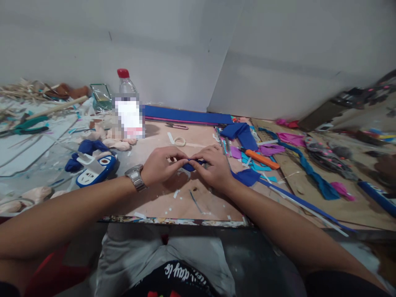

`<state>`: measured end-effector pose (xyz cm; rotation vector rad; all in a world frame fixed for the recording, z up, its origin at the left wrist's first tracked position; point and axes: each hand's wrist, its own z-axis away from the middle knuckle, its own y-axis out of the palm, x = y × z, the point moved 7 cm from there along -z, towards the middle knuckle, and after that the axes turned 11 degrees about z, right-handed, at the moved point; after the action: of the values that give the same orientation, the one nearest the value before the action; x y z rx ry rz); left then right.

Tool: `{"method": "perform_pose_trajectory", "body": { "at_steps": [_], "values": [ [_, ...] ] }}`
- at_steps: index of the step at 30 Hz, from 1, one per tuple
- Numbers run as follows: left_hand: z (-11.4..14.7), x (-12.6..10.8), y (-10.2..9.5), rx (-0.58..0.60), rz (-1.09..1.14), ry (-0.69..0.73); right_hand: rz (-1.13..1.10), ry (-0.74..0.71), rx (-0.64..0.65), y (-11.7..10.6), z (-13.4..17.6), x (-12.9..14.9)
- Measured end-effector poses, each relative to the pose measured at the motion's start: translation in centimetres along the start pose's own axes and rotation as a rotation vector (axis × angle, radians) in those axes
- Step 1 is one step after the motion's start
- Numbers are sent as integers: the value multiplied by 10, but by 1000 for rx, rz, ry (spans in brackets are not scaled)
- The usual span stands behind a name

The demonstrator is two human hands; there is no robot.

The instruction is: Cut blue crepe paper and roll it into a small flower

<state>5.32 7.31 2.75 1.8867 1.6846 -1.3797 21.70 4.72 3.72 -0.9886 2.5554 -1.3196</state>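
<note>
Between my two hands, above the middle of the work surface, is a small piece of dark blue fabric (188, 167). My left hand (163, 164), with a metal watch (136, 177) at the wrist, pinches its left side between thumb and index finger. On the other side my right hand (214, 167) grips it the same way, and both thumb tips nearly meet. The fingers cover much of the piece, so its full shape is hidden. Just beyond the hands lies a roll of narrow tape (179, 142). Thread snips (177, 126) rest farther back.
A blue-and-white glue gun (97, 169) and a red-capped bottle (126, 84) stand left. Green-handled pliers (32, 125) lie farther left. At right are an orange utility knife (262, 159), blue fabric strips (241, 134) and cardboard (312, 198). Another person's hand (386, 167) shows at the far right edge.
</note>
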Motion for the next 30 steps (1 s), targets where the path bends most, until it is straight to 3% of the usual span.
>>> {"method": "perform_pose_trajectory", "body": {
  "at_steps": [14,22,30],
  "values": [
    [0,11,8,47,103,-111,-36,49,29,4,1,-2],
    [0,25,16,73,371,-286,-56,-20,1,-1,0,4],
    [3,28,21,101,507,-345,-68,-58,-27,-5,2,8]
  ]
}}
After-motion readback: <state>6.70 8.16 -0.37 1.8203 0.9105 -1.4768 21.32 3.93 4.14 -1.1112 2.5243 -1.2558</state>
